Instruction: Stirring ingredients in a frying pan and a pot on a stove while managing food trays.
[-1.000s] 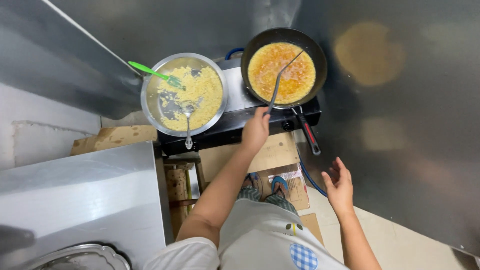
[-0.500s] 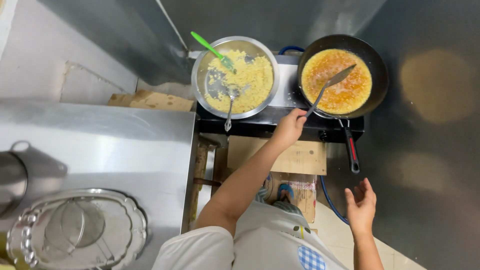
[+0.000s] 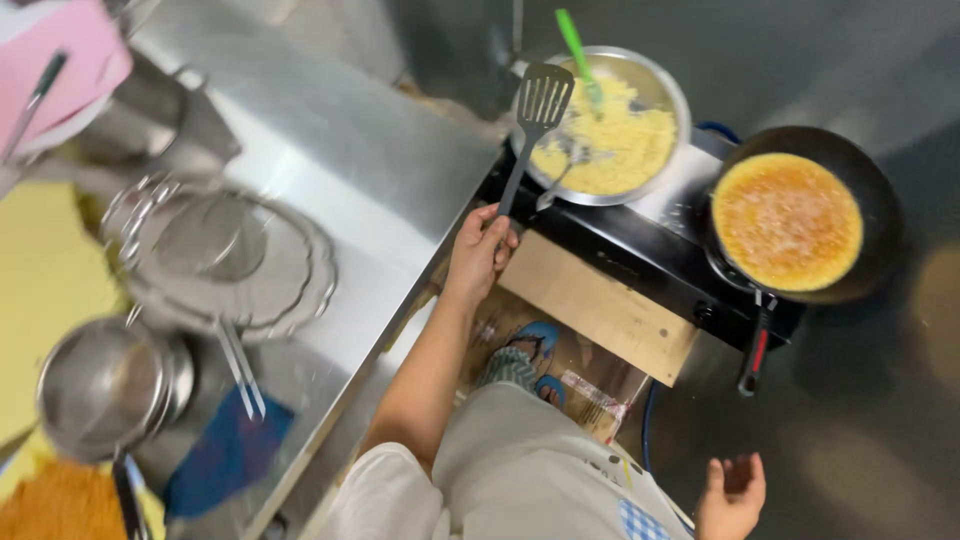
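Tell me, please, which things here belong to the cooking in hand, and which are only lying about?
In use: left hand gripping the slotted spatula; black frying pan with the omelette; stove.

Lying about: silver pan of yellow rice, green utensil, strainers on the steel counter, blue cloth. Right hand is empty.

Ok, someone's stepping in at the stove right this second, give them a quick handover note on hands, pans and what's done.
Left hand: gripping the slotted spatula by its handle, blade raised near the steel pan.
Right hand: empty, open, low by the hip.
Steel pan on the left burner: yellow scramble-like food, a green utensil and a spoon resting in it.
Black frying pan on the right burner: round omelette, golden brown on the upper side.
Left: both pans are on the stove, nothing plated.
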